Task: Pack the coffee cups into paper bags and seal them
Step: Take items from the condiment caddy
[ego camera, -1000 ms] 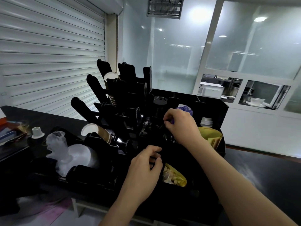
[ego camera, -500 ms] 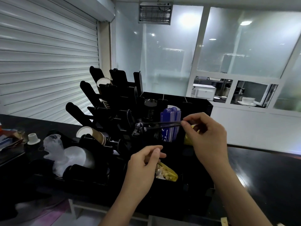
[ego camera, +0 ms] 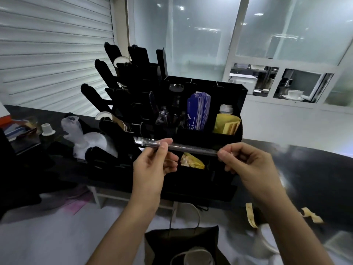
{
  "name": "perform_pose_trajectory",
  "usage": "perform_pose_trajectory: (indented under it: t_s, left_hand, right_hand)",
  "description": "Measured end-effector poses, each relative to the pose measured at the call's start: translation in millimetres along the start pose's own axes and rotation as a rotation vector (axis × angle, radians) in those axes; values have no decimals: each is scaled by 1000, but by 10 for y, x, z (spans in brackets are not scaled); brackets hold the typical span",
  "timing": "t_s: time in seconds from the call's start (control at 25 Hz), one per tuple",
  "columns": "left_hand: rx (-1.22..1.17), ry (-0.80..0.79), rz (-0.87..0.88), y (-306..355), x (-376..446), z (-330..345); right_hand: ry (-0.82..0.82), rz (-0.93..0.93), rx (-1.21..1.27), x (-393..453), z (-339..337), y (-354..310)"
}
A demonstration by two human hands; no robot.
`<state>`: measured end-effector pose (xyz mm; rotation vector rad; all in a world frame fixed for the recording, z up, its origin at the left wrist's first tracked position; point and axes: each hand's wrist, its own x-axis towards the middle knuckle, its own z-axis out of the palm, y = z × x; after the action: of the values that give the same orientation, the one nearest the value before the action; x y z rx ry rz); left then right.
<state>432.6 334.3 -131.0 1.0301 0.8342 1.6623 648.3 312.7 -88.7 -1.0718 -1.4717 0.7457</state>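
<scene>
Two hands (ego camera: 152, 165) (ego camera: 246, 161), one wrapped straw (ego camera: 191, 148)

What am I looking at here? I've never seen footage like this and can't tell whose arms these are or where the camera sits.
There is no machine: a person wears a camera on the head, looking forward and down at their own two arms. The left hand and right hand each pinch one end of a wrapped straw, held level between them. Behind it, on a dark counter, stands a black organizer with cup dispensers, blue cards and yellow napkins. Below, a dark paper bag already holds a lidded cup.
</scene>
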Motion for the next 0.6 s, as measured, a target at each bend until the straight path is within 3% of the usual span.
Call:
perform_pose_trajectory:
  t_s: [0.28,0.6]
  left_hand:
    - [127,-32,-12,-180,-491,-144]
    - [323,-216,-34,-249,-982,-284]
  right_hand:
    - [-195,16,-122,-490,-158,231]
    - [-473,104,-242,-878,-115,305]
